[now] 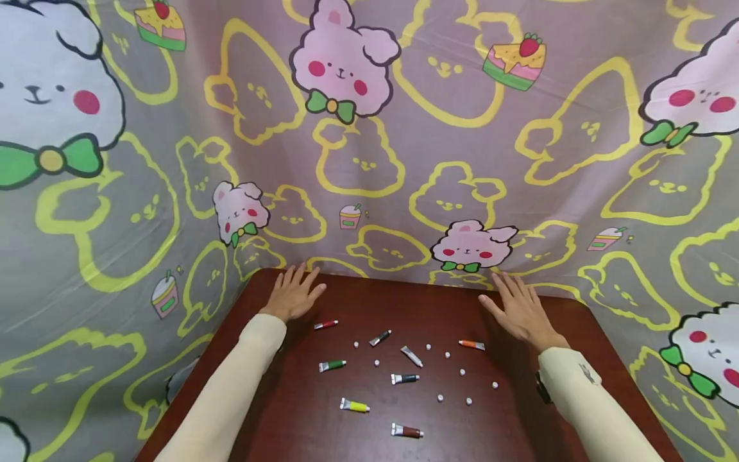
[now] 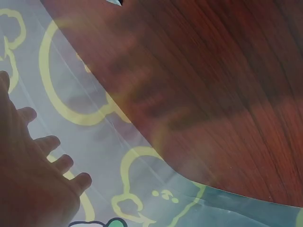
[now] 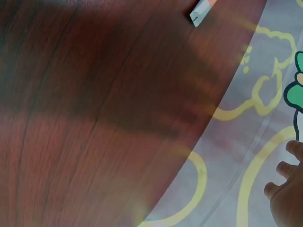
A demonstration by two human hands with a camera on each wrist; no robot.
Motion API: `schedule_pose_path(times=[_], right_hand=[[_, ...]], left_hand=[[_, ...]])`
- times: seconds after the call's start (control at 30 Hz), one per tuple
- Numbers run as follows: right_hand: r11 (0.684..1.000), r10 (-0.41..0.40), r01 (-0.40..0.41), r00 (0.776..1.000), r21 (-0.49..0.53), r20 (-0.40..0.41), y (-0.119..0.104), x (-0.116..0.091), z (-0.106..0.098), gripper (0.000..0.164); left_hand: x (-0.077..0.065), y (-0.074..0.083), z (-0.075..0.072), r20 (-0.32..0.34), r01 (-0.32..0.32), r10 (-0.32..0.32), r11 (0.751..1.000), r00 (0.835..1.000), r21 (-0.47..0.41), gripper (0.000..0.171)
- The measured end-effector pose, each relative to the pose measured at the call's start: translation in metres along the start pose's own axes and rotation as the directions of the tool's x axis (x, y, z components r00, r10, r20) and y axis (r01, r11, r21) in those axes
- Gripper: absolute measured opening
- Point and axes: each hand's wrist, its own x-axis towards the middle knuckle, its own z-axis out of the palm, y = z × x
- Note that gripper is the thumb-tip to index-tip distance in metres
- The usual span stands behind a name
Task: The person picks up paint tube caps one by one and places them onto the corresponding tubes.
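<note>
My left hand (image 1: pixel 291 295), fingers spread, is over the far left part of the dark wooden table, holding nothing. The red paint tube (image 1: pixel 326 325) lies nearest to it. Over the far right part my right hand (image 1: pixel 519 311) is spread in the same way, with the orange paint tube (image 1: pixel 471 344) close beside it. Between the arms lie a green tube (image 1: pixel 332 366), a yellow tube (image 1: pixel 355 405), a brown tube (image 1: pixel 407 430), a white tube (image 1: pixel 412 357) and two dark tubes, one (image 1: pixel 380 337) farther back and one (image 1: pixel 405 378) nearer. In both wrist views, the fingers cast shadows on the wood.
Several small white caps (image 1: pixel 462 372) are scattered among the tubes, mostly right of the middle. The table (image 1: pixel 323 443) has rounded far corners. A patterned cloth (image 1: pixel 369 212) with cartoon animals hangs behind and along the sides of the table.
</note>
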Motion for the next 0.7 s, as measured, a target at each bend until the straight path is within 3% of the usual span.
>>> schedule_pose_path(times=[0.47,0.7], right_hand=[[0.999,-0.035,0.035,0.999,0.039,-0.007,-0.013,-0.001,0.014,0.087],[0.997,-0.01,0.008,1.0,0.075,0.028,-0.021,-0.007,0.023,0.088]], left_hand=[[0.0,0.017,0.009,0.013,-0.045,0.045,0.999,0.999,-0.016,0.069],[-0.001,0.025,0.017,0.022,-0.076,0.076,0.997,0.997,-0.013,0.067]])
